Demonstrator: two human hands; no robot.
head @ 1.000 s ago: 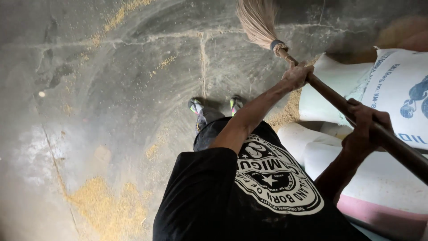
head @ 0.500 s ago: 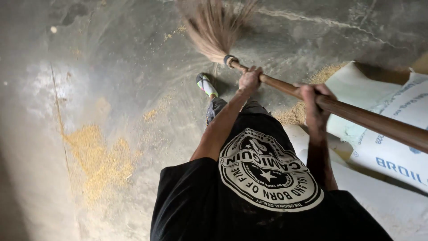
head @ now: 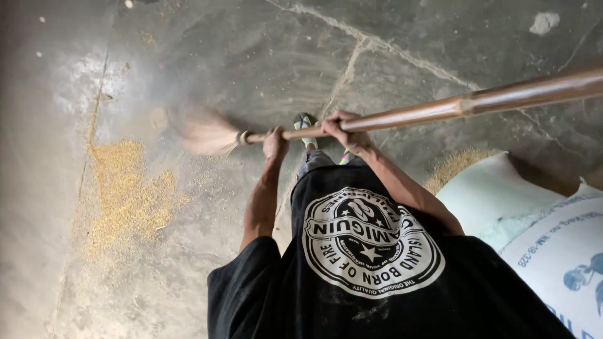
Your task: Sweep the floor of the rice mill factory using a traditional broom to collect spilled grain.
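Gripping a long brown wooden broom handle [head: 440, 108] with both fists, the person holds it level above a cracked grey concrete floor [head: 239, 50]. Left hand [head: 275, 143] is wrapped tight near the blurred straw bristle head [head: 204, 133]; right hand [head: 347, 130] is clenched further along. Yellow grain [head: 125, 194] lies scattered just beside the bristles. 2 white woven sacks [head: 534, 220] sit at the right.

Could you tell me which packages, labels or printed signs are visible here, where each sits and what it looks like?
Printed sack: lower right on the floor, bulging, white woven with blue print.
Plain sack: right, just beyond the printed one, rounded, pale white-green, no print visible.
Round emblem: on the person's black shirt, bottom centre, white circular print with a star.
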